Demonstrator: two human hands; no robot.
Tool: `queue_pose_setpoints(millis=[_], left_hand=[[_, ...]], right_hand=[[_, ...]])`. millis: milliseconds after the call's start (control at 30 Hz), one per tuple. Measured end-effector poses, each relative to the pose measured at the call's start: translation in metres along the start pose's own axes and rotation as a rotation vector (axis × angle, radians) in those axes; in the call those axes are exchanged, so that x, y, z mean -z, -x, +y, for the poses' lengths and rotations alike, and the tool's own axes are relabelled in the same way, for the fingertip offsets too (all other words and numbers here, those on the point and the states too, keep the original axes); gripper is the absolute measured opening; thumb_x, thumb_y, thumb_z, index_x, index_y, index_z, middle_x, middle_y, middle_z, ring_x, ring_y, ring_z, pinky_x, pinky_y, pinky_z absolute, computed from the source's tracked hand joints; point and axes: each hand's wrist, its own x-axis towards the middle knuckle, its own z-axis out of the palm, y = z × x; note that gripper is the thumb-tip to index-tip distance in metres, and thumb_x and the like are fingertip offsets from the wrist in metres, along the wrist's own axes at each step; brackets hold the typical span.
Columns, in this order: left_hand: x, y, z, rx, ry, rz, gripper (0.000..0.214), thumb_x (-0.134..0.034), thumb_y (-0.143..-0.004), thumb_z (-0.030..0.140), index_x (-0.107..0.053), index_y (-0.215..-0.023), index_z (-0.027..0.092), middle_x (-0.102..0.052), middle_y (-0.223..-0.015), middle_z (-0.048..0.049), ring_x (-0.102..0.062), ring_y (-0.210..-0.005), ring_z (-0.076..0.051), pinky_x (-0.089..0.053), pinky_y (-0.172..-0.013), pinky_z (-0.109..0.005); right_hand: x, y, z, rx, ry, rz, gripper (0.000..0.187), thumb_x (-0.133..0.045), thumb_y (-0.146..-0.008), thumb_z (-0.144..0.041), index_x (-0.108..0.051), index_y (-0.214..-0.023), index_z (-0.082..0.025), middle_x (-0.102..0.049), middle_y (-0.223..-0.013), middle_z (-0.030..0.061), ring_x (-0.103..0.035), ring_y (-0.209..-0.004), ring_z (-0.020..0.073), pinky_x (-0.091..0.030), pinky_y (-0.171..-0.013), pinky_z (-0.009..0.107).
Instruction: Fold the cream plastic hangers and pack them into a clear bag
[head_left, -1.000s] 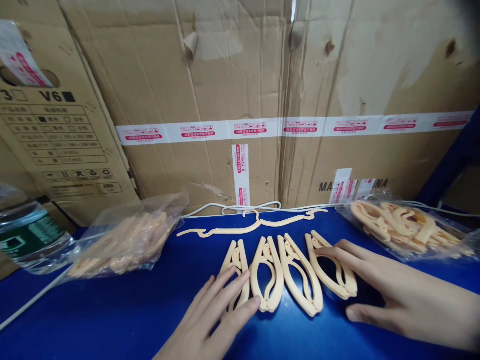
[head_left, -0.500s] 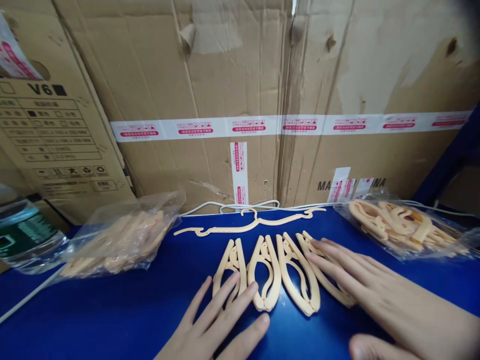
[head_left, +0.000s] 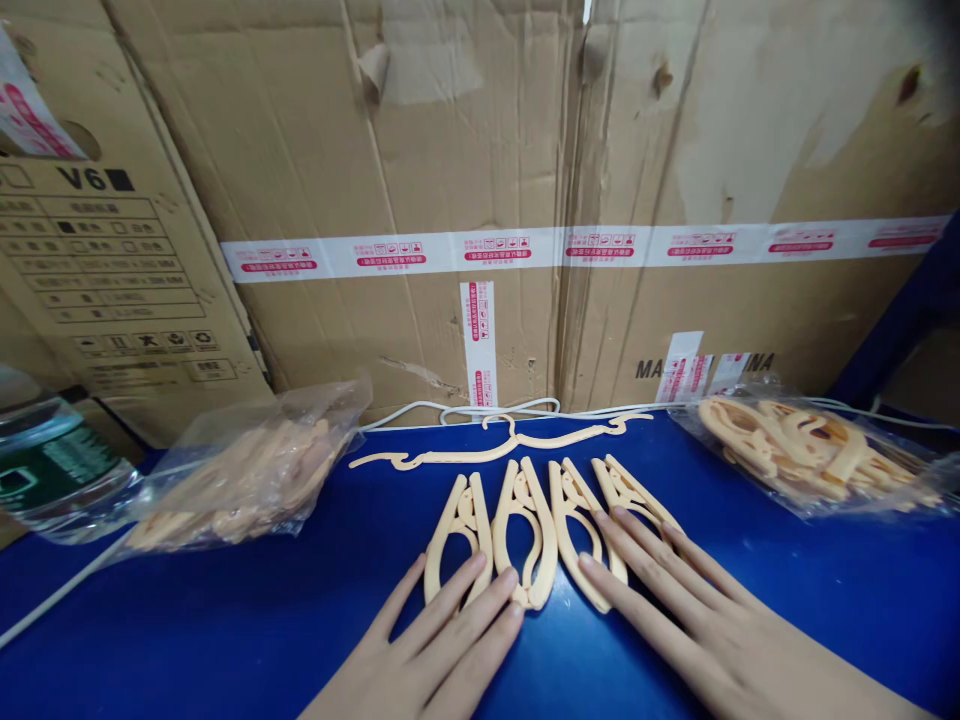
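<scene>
Several folded cream travel hangers lie in a fanned row on the blue table. My left hand (head_left: pixel 439 640) is spread flat, its fingertips over the lower part of the leftmost folded hanger (head_left: pixel 444 525) and at the bottom of the second folded hanger (head_left: pixel 545 530). My right hand (head_left: pixel 694 610) lies with fingers outstretched, touching the third folded hanger (head_left: pixel 562 535) and covering the lower end of the rightmost folded hanger (head_left: pixel 604 482). Behind the row rests an unfolded hanger (head_left: pixel 465 457), its hook toward the boxes. Neither hand grasps anything.
Clear bags of folded hangers lie at the left (head_left: pixel 255 475) and right (head_left: pixel 814 450). A water bottle (head_left: pixel 56 460) stands at the far left. Cardboard boxes (head_left: pixel 420 340) form a wall behind the blue table (head_left: pixel 247 640). A white cable (head_left: pixel 420 407) runs along their base.
My right hand has moved left and nearer, reaching the third folded hanger. The folded hangers have shifted slightly away from me, the right ones also leftward. My left hand's fingers have drawn closer together.
</scene>
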Motion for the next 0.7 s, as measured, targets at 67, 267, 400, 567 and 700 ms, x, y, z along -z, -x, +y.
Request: queue_pose_setpoints(millis=[67, 267, 400, 567, 700], left_hand=[[0.0006, -0.0001, -0.0004, 0.000, -0.029, -0.016, 0.048, -0.049, -0.096, 0.039, -0.045, -0.139, 0.017, -0.049, -0.142, -0.0024, -0.052, -0.125, -0.026, -0.047, -0.099, -0.033], [-0.0005, 0.0016, -0.0014, 0.011, 0.002, -0.035, 0.050, -0.048, -0.096, 0.042, -0.044, -0.140, 0.019, -0.047, -0.144, -0.0007, -0.048, -0.128, -0.026, -0.044, -0.102, -0.035], [0.0010, 0.0031, 0.0003, 0.026, 0.095, -0.020, 0.049, -0.049, -0.096, 0.042, -0.045, -0.139, 0.020, -0.048, -0.144, -0.0010, -0.044, -0.131, -0.024, -0.039, -0.107, -0.036], [0.0007, 0.0059, 0.0040, 0.130, 0.136, -0.010, 0.045, -0.042, -0.098, 0.044, -0.046, -0.138, 0.024, -0.050, -0.143, -0.0018, -0.041, -0.133, -0.025, -0.036, -0.110, -0.041], [0.0019, 0.0097, 0.0044, 0.257, 0.220, 0.111, 0.051, -0.047, -0.092, 0.057, -0.054, -0.129, 0.022, -0.064, -0.121, -0.0078, -0.057, -0.114, -0.024, -0.048, -0.096, -0.034]], right_hand=[[0.0006, -0.0002, 0.0003, -0.008, -0.013, -0.025, 0.087, -0.044, -0.084, -0.067, -0.022, -0.151, -0.017, -0.027, -0.152, 0.0175, -0.030, -0.136, 0.0411, -0.043, -0.098, 0.060], [-0.0001, -0.0007, 0.0020, -0.025, -0.057, -0.032, 0.088, -0.049, -0.083, -0.065, -0.019, -0.152, -0.017, -0.025, -0.153, 0.0167, -0.027, -0.137, 0.0405, -0.036, -0.103, 0.060], [0.0040, -0.0016, 0.0007, -0.018, -0.083, -0.018, 0.088, -0.050, -0.083, -0.063, -0.018, -0.152, -0.017, -0.025, -0.153, 0.0157, -0.026, -0.138, 0.0391, -0.032, -0.106, 0.059], [0.0045, -0.0048, -0.0002, -0.030, -0.072, -0.007, 0.088, -0.048, -0.084, -0.064, -0.018, -0.152, -0.017, -0.028, -0.153, 0.0143, -0.025, -0.140, 0.0368, -0.029, -0.110, 0.057], [0.0026, -0.0086, -0.0006, -0.004, -0.036, 0.059, 0.088, -0.044, -0.084, -0.069, -0.020, -0.151, -0.018, -0.032, -0.151, 0.0126, -0.029, -0.139, 0.0356, -0.029, -0.111, 0.055]])
